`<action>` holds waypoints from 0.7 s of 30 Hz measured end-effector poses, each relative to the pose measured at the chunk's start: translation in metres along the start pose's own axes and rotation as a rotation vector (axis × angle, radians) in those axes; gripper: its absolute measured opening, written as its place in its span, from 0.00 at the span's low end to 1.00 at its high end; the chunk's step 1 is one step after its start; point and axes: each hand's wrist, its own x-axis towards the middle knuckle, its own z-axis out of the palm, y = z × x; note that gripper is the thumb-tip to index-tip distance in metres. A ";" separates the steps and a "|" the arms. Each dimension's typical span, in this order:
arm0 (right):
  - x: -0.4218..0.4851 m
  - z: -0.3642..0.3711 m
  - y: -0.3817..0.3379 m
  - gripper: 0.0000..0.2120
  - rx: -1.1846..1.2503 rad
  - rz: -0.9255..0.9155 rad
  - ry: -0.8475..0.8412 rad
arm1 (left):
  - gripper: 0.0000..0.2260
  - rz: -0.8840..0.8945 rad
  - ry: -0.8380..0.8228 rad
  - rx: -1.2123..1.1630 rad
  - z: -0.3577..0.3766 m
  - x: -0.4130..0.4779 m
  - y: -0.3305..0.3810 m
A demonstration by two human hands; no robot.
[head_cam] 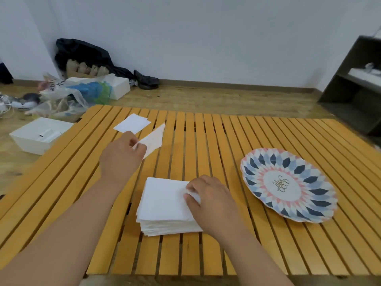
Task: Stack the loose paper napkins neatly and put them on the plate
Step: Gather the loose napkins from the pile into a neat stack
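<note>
I take the stack (165, 205) of white napkins as my reference. It lies on the slatted yellow table (226, 137), near the edge closest to the camera. Its sheets are fairly well aligned, though the lower ones stick out a little at the near side.

The right hand (208, 201) rests on the side of the stack that faces the plate (288, 162). Its fingers (190, 196) are curled and pinch a small raised fold of the top sheet, so they are clamped on the stack itself.

The left hand (120, 159) is beyond the stack, toward the side away from the plate. Its fingers (133, 139) are closed together on one corner of a single napkin (153, 139). This napkin is lifted off the table and hangs tilted, with its free part pointing away from the hand. Farther from the stack, just past this hand, the loose napkins (132, 124) lie flat on the table. I cannot tell if it is one sheet or two.

The plate has a blue, pink and white pattern with gold writing in the middle. It sits on the table beside the stack, apart from it, on the right hand's side.

On the floor, far beyond the stack, I see a white box (39, 135) and some plastic bags (72, 91). A dark shelf (354, 79) stands past the plate.
</note>
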 end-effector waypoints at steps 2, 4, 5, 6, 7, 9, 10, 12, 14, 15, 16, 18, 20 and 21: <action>0.001 -0.002 -0.001 0.14 0.075 0.039 0.038 | 0.02 -0.115 0.039 -0.209 -0.021 -0.014 0.017; 0.003 -0.006 -0.003 0.15 0.195 0.094 0.088 | 0.03 -0.183 0.042 -0.359 -0.038 -0.031 0.030; 0.004 -0.009 -0.004 0.16 0.276 0.130 0.113 | 0.04 -0.197 0.032 -0.415 -0.044 -0.038 0.036; 0.004 -0.011 -0.005 0.18 0.368 0.174 0.133 | 0.05 -0.205 0.010 -0.473 -0.050 -0.045 0.040; 0.005 -0.015 -0.006 0.19 0.467 0.223 0.145 | 0.06 -0.213 -0.021 -0.539 -0.056 -0.051 0.045; 0.006 -0.023 -0.008 0.19 0.668 0.326 0.152 | 0.08 -0.239 -0.099 -0.676 -0.067 -0.060 0.052; 0.006 -0.028 -0.008 0.18 0.767 0.375 0.144 | 0.09 -0.270 -0.131 -0.759 -0.071 -0.063 0.054; 0.003 -0.036 -0.007 0.14 0.965 0.466 0.107 | 0.07 -0.364 -0.185 -0.914 -0.074 -0.072 0.055; 0.000 -0.043 -0.006 0.07 1.117 0.525 0.072 | 0.06 -0.455 -0.224 -0.956 -0.073 -0.080 0.053; -0.002 -0.045 -0.006 0.05 1.155 0.540 0.061 | 0.05 -0.487 -0.239 -0.954 -0.071 -0.084 0.052; -0.004 -0.046 -0.004 0.05 1.156 0.550 0.054 | 0.05 -0.510 -0.252 -0.954 -0.068 -0.087 0.052; -0.007 -0.046 -0.002 0.07 1.117 0.565 0.025 | 0.04 -0.557 -0.273 -0.977 -0.065 -0.089 0.051; -0.011 -0.047 -0.001 0.12 1.133 0.556 -0.006 | 0.03 -0.603 -0.267 -1.012 -0.062 -0.089 0.050; -0.012 -0.048 -0.002 0.15 1.150 0.546 -0.015 | 0.03 -0.624 -0.259 -1.016 -0.061 -0.089 0.049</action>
